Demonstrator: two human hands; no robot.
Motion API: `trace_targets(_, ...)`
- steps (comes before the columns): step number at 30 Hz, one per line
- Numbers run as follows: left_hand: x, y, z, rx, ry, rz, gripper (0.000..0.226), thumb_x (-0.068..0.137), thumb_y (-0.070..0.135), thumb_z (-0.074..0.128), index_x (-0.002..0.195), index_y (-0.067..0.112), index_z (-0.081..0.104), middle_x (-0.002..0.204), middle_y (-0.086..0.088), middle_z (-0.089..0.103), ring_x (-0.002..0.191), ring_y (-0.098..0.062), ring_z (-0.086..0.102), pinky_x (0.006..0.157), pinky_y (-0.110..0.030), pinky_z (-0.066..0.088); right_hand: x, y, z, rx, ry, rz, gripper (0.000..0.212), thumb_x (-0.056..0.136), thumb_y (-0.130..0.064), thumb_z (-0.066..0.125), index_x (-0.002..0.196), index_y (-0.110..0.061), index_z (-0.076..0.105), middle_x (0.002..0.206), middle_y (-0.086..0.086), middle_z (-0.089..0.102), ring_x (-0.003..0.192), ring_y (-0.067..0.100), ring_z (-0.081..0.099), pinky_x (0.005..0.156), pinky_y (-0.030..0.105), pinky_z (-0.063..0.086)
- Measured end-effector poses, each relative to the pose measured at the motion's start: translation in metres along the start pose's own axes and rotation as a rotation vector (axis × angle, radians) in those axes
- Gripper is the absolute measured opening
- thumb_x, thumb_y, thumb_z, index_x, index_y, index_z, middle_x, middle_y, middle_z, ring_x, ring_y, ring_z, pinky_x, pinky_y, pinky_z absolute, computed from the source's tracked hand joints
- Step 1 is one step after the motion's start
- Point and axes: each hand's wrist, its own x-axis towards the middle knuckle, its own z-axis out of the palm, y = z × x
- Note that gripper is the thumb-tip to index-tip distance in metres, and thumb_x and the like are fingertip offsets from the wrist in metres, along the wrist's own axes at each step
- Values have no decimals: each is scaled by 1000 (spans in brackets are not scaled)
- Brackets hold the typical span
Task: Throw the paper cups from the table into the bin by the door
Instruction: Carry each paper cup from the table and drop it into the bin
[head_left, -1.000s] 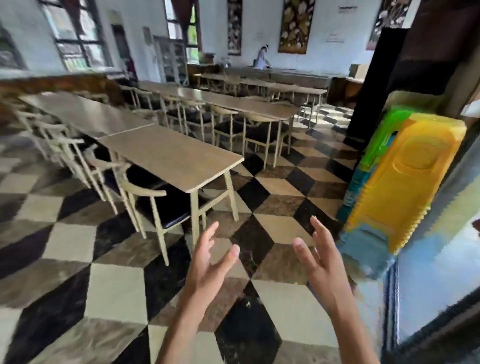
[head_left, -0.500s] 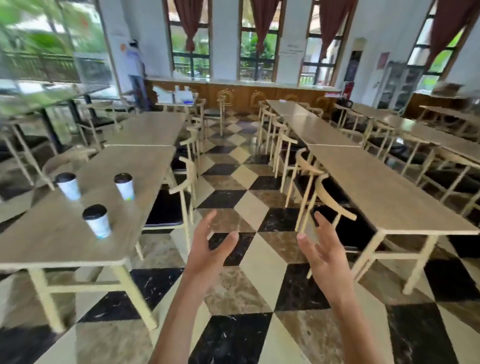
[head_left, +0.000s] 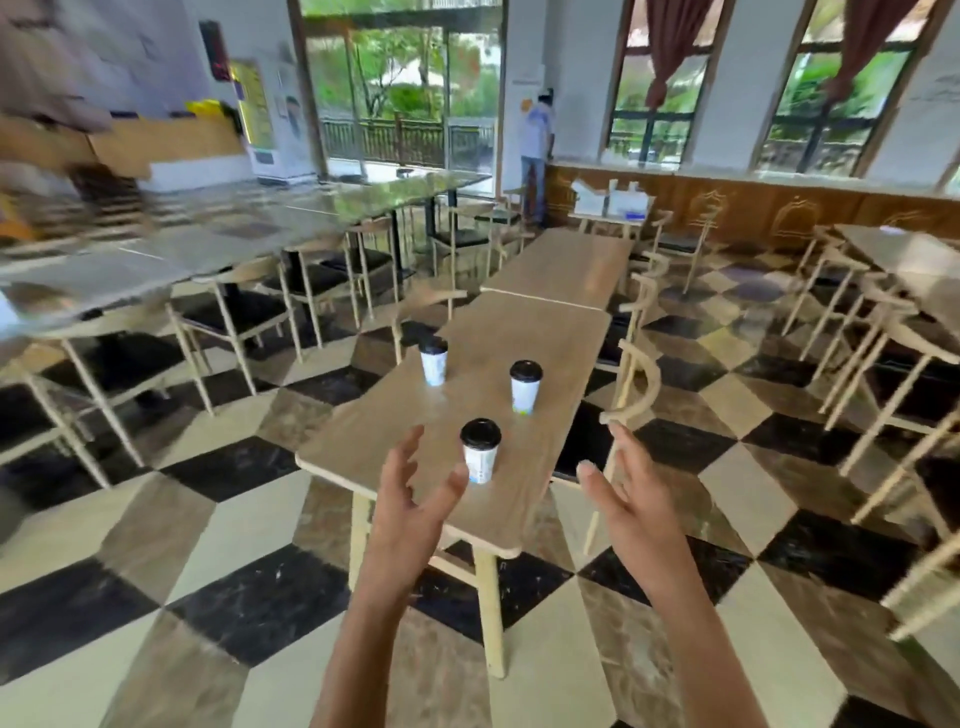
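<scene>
Three white paper cups with black lids stand upright on a long light-wood table (head_left: 363, 452) ahead of me. The nearest cup (head_left: 480, 451) is close to the table's near end, a second cup (head_left: 524, 387) stands behind it to the right, and a third cup (head_left: 433, 360) is farther back on the left. My left hand (head_left: 410, 499) is raised in front of the table's near end, fingers apart, just left of the nearest cup and not touching it. My right hand (head_left: 628, 499) is held up, empty, to the right of the table. No bin is in view.
Wooden chairs (head_left: 636, 384) line the right side of the table, and more chairs (head_left: 234, 317) and tables (head_left: 156, 249) fill the left. Another row of chairs (head_left: 883, 353) stands on the right. A person (head_left: 535, 150) stands far back by the doorway. The floor is checkered.
My view has swung left across the room, from stacked plastic stools to the table with the cups, which now lies straight ahead and closer. Both hands stay raised and empty.
</scene>
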Motion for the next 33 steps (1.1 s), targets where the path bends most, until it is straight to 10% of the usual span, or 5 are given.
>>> trace_targets(13, 151, -80, 22, 91, 3, -108, 84, 75, 67, 70, 147, 37, 39, 153, 10, 40, 136, -17, 41, 98, -32, 36, 170, 74, 69, 4, -100, 79, 69, 87, -56, 60, 148, -45, 29, 146, -35, 27, 138, -8, 25, 112, 27, 26)
trace_targets(26, 290, -191, 85, 288, -114, -338, 69, 83, 44, 76, 143, 35, 43, 150, 1, 43, 137, -25, 43, 112, -47, 37, 290, 170, 104, -47, -143, 358, 67, 92, -44, 61, 151, -28, 31, 158, -6, 33, 147, 14, 29, 120, 41, 27)
trace_targets(33, 323, -239, 106, 412, -263, -423, 80, 81, 29, 80, 150, 24, 39, 149, -6, 39, 136, -21, 40, 104, -30, 34, 318, 201, 125, -96, -132, 478, 68, 93, -47, 58, 151, -26, 31, 159, -2, 34, 145, 17, 32, 114, 35, 29)
